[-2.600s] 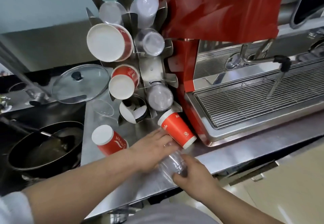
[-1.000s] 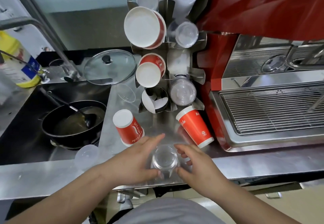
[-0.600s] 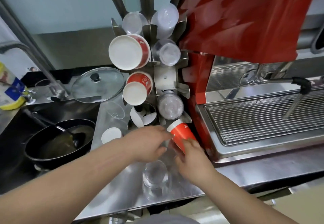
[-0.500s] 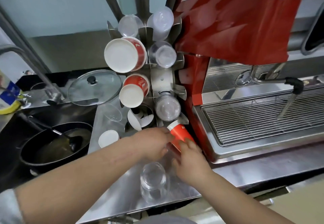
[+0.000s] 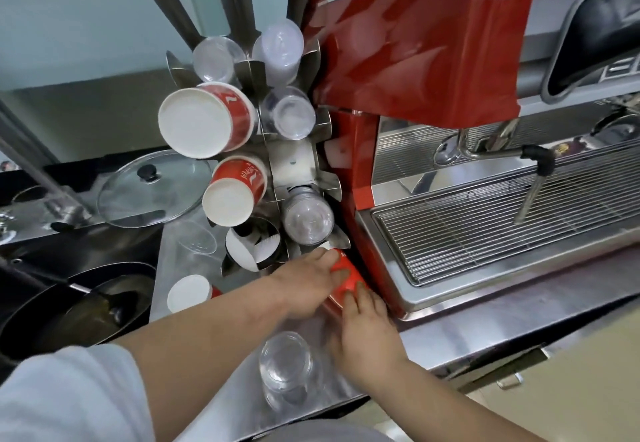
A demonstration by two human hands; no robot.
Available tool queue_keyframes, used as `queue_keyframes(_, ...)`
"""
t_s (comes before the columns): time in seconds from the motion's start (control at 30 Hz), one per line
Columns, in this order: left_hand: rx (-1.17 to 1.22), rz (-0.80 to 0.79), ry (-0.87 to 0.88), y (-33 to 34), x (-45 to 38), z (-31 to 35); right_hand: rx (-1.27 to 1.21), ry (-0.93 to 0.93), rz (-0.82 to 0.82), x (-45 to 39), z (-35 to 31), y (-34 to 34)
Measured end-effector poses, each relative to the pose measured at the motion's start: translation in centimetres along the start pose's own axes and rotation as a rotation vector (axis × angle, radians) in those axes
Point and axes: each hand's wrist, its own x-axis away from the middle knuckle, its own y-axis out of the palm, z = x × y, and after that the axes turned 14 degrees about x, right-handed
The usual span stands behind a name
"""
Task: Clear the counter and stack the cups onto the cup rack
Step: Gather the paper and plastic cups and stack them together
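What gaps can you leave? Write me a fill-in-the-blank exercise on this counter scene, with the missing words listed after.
1. Both hands, left hand and right hand, hold the ____ paper cup lying beside the espresso machine.
2. The clear plastic cup stands on the steel counter, nearer the person than the ____.
3. The round glass lid lies to the ____ of the steel cup rack.

Missing words: red; hands; left
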Motion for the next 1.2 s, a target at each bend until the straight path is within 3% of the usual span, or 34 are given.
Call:
queue_keyframes(0.17,0.025,0.064,0.121,0.9,-0.8,-0.8,0.01,0.02,-0.014,-0.4,0.1,0.4)
queue_keyframes(0.4,-0.048,0.07,0.133,1.2,-1.2,-1.3,-0.095,0.108,-0.048,-0.6,0.1,1.7)
queue_keyframes(0.8,-0.045,0.043,0.148,1.9,-0.2,-1.2,-0.257,0.222,0.111,-0.5,0.9,3.2)
queue_keyframes(1.2,0.013,0.077,0.273,2.0,1.6,-1.1,-0.402,0.251,0.028,1.6,1.2,1.9)
